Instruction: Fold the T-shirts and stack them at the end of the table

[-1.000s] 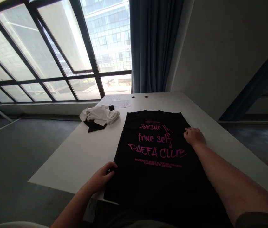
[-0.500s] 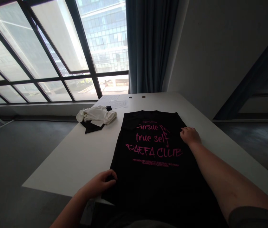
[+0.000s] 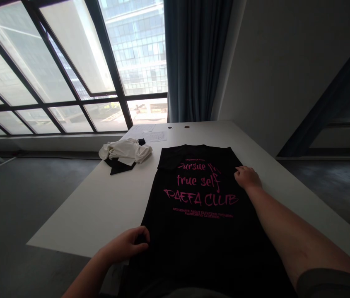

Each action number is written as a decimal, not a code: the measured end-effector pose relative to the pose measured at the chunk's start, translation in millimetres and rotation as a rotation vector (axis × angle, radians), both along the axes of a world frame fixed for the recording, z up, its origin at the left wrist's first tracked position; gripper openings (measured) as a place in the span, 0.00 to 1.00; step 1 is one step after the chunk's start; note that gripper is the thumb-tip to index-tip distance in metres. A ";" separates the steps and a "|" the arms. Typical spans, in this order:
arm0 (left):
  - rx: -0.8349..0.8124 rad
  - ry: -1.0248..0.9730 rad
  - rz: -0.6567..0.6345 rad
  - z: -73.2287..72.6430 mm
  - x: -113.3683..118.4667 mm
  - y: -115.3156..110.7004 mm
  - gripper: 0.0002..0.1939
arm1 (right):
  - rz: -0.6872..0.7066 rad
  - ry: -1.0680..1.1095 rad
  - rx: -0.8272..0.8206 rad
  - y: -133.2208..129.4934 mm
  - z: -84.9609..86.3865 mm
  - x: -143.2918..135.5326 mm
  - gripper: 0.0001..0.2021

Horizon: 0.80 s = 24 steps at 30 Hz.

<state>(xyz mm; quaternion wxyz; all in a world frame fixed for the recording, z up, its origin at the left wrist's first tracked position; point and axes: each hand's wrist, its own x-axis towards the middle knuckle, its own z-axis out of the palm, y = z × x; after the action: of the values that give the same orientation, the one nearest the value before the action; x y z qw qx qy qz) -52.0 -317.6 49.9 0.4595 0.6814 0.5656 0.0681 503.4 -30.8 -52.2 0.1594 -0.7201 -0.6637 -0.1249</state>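
Note:
A black T-shirt (image 3: 193, 238) with pink lettering lies spread on the white table (image 3: 100, 207), its shoulders toward the far end and its lower part toward me. My left hand (image 3: 128, 243) is at the shirt's lower left edge, its fingers curled around the cloth and a small gap showing between thumb and forefinger. Higher up on the opposite side, my right hand (image 3: 249, 178) pinches the shirt's right edge near the printed words. One sleeve is folded over the upper left of the lettering.
A crumpled white and black garment (image 3: 125, 151) lies on the table's left side. Behind it are printed papers (image 3: 153, 135). Two round holes (image 3: 187, 127) mark the far end. Beyond stand large windows (image 3: 63, 54), a blue curtain (image 3: 196, 62) and a grey wall (image 3: 264, 74).
My left hand has shifted slightly left and toward me. The shirt's lower left edge now lies straighter, and its bottom corner no longer shows lifted. My right hand stays in place.

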 end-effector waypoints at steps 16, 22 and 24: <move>0.073 -0.245 0.280 -32.2 -14.6 -5.8 0.27 | -0.043 -0.027 0.017 -6.9 20.5 -17.7 0.21; 0.041 -0.281 0.357 -27.8 5.9 -2.8 0.29 | 0.172 0.029 -0.063 14.8 58.2 -131.2 0.17; 0.028 -0.316 0.386 -27.5 10.5 -0.2 0.31 | 0.255 0.030 -0.105 30.5 65.0 -184.6 0.15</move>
<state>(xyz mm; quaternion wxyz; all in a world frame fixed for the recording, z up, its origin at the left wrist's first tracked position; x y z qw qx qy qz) -41.5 -317.9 22.4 0.5112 0.5479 0.6054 0.2683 318.8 -0.3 12.9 0.1462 -0.6390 -0.7530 -0.0578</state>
